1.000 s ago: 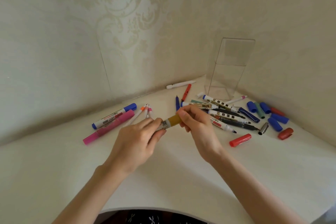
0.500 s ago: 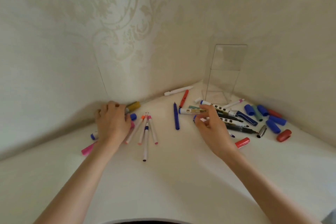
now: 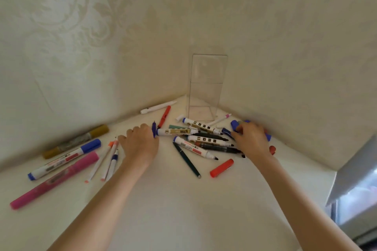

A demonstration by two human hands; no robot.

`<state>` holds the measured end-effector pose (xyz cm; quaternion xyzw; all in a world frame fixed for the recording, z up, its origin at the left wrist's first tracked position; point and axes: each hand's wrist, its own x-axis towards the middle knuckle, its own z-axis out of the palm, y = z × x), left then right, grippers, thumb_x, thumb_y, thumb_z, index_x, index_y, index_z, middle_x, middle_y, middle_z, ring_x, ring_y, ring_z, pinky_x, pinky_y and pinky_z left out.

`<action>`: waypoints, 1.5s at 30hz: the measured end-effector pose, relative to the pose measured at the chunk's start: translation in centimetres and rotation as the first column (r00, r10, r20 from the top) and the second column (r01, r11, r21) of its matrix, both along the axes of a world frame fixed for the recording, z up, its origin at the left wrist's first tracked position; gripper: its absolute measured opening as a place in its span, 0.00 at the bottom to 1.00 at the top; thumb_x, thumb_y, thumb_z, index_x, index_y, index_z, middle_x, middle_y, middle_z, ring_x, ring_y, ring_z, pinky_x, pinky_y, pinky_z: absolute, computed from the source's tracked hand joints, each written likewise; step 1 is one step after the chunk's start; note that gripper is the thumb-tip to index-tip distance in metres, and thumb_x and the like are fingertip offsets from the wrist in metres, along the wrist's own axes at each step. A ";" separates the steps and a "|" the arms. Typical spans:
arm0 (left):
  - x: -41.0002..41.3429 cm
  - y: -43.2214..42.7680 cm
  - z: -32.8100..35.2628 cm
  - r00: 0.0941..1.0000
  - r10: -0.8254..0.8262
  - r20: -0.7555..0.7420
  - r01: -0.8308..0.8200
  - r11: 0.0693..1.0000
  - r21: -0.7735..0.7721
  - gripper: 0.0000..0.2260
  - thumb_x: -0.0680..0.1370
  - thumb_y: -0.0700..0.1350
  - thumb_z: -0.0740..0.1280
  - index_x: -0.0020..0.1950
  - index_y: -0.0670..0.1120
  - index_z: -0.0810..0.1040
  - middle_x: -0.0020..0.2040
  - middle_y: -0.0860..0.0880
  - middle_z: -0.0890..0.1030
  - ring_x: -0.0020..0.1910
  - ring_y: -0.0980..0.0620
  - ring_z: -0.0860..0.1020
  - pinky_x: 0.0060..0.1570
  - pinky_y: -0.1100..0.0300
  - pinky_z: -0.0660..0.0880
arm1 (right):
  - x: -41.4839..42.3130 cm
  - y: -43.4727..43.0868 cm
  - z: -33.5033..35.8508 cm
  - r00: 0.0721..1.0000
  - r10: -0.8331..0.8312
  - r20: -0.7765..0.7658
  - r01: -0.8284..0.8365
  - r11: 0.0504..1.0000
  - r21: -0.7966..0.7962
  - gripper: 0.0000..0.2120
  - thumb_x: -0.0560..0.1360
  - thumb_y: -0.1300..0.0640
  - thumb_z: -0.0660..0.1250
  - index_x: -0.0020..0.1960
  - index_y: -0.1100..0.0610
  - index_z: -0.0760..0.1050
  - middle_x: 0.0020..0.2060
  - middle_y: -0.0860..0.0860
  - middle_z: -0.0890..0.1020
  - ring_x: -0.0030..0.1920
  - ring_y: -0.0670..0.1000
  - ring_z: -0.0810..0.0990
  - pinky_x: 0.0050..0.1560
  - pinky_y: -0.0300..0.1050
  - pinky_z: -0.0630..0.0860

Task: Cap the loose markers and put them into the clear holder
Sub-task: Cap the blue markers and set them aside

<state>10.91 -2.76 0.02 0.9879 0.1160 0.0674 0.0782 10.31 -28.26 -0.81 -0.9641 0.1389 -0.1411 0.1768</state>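
Note:
The clear holder [image 3: 206, 87] stands upright in the corner with nothing in it. In front of it lies a pile of uncapped white markers [image 3: 204, 140]. My left hand [image 3: 140, 145] rests knuckles-up at the pile's left end, beside a blue pen [image 3: 154, 128] and a white marker with a blue end [image 3: 175, 132]; its fingertips are hidden. My right hand [image 3: 252, 140] lies over the loose caps at the right, and its fingers pinch a blue cap [image 3: 234, 124]. A red cap [image 3: 221, 167] lies apart, nearer to me.
At the left lie a yellow marker [image 3: 77, 140], a blue-capped marker [image 3: 65, 158], a pink marker [image 3: 55, 179] and thin pens [image 3: 102, 161]. A white pen [image 3: 157, 107] and a red pen [image 3: 164, 116] lie near the wall. A grey metal object [image 3: 357, 189] sits at the right edge.
My left hand set the yellow marker down by the left wall and moved right to the pile. My right hand moved from the pile's middle to the caps at the right.

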 end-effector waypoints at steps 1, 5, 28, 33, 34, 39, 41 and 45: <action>0.1 0.2 0.1 1.000 0.015 -0.012 -0.015 1.000 -0.001 0.08 0.79 0.49 0.60 0.52 0.45 0.72 0.44 0.48 0.72 0.52 0.46 0.72 0.55 0.51 0.65 | 0.1 0.2 -0.1 1.000 -0.004 -0.005 0.004 0.999 -0.044 0.14 0.76 0.56 0.63 0.32 0.57 0.70 0.33 0.53 0.73 0.41 0.56 0.73 0.37 0.44 0.65; -0.1 0.9 -0.1 1.000 0.009 0.005 -0.009 0.999 -0.039 0.08 0.79 0.45 0.59 0.55 0.44 0.72 0.51 0.45 0.76 0.54 0.44 0.72 0.54 0.51 0.66 | 0.1 0.7 0.0 1.000 0.014 -0.018 -0.016 0.995 -0.098 0.11 0.78 0.55 0.59 0.43 0.58 0.75 0.40 0.54 0.75 0.47 0.56 0.73 0.48 0.47 0.69; -5.4 4.0 -1.1 0.675 -0.313 0.668 0.631 0.714 -0.303 0.07 0.76 0.45 0.61 0.52 0.53 0.69 0.45 0.51 0.78 0.43 0.56 0.73 0.46 0.60 0.69 | -4.6 8.2 2.7 0.765 0.510 0.393 -0.642 0.659 0.393 0.19 0.77 0.64 0.61 0.49 0.38 0.67 0.48 0.38 0.76 0.50 0.33 0.73 0.50 0.24 0.69; -5.5 4.1 -1.4 0.662 -0.415 0.624 0.648 0.735 -0.199 0.09 0.76 0.49 0.58 0.52 0.49 0.72 0.44 0.52 0.79 0.43 0.57 0.72 0.44 0.63 0.66 | -4.6 8.3 2.2 0.713 0.565 0.415 -0.690 0.671 0.273 0.13 0.76 0.67 0.63 0.52 0.49 0.73 0.48 0.44 0.74 0.50 0.41 0.74 0.51 0.28 0.70; -5.5 4.2 -1.3 0.660 -0.431 0.615 0.652 0.735 -0.186 0.10 0.76 0.49 0.58 0.52 0.48 0.74 0.44 0.51 0.80 0.43 0.57 0.73 0.44 0.62 0.67 | -4.5 8.2 2.2 0.694 0.582 0.424 -0.705 0.670 0.234 0.12 0.75 0.68 0.63 0.52 0.52 0.75 0.48 0.44 0.74 0.49 0.42 0.74 0.51 0.30 0.71; -5.8 4.7 -0.4 0.669 -0.516 0.536 0.713 0.650 -0.263 0.08 0.76 0.44 0.66 0.54 0.47 0.78 0.46 0.55 0.80 0.43 0.64 0.75 0.44 0.72 0.68 | -4.7 7.9 2.6 0.616 0.692 0.377 -0.776 0.614 0.142 0.13 0.74 0.66 0.66 0.55 0.55 0.78 0.49 0.42 0.75 0.52 0.41 0.75 0.55 0.30 0.70; -6.3 4.3 0.0 0.691 -0.522 0.499 0.713 0.605 -0.354 0.08 0.76 0.41 0.67 0.54 0.46 0.79 0.43 0.60 0.78 0.42 0.69 0.74 0.42 0.78 0.67 | -5.0 8.6 2.7 0.620 0.703 0.349 -0.784 0.569 0.247 0.12 0.74 0.65 0.67 0.54 0.52 0.78 0.47 0.39 0.77 0.50 0.38 0.76 0.52 0.28 0.70; -6.6 4.0 0.5 0.721 -0.464 0.515 0.690 0.553 -0.467 0.07 0.75 0.40 0.67 0.52 0.46 0.79 0.42 0.62 0.77 0.42 0.68 0.75 0.42 0.77 0.67 | -5.3 9.9 2.8 0.696 0.585 0.417 -0.713 0.497 0.494 0.13 0.72 0.66 0.69 0.47 0.47 0.78 0.41 0.43 0.80 0.44 0.39 0.78 0.49 0.31 0.72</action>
